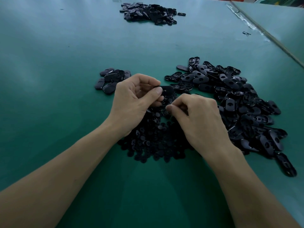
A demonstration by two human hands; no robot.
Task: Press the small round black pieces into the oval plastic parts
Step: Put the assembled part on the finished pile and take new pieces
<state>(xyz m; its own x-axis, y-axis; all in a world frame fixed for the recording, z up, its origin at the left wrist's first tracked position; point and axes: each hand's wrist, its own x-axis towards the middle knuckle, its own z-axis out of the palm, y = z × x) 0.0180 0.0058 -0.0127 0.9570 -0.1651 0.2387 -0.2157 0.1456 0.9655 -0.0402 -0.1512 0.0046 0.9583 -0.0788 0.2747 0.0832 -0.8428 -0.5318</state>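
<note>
The left hand [134,97] has its grip pinched on one oval part [166,89] just over the heap of round pieces [153,142] on the counter [65,63] — presumably kept close for quick loading — while the right hand [197,112] curls its grip down at that heap, and whether it has caught a piece I cannot tell.

Bare green tabletop [49,79] wide open across the left, while the oval-part heap [238,104] crowds the right and round pieces [153,142] block the centre.

An assembly workshop: heaps of black plastic parts [230,99] on a green worktable [65,63].
</note>
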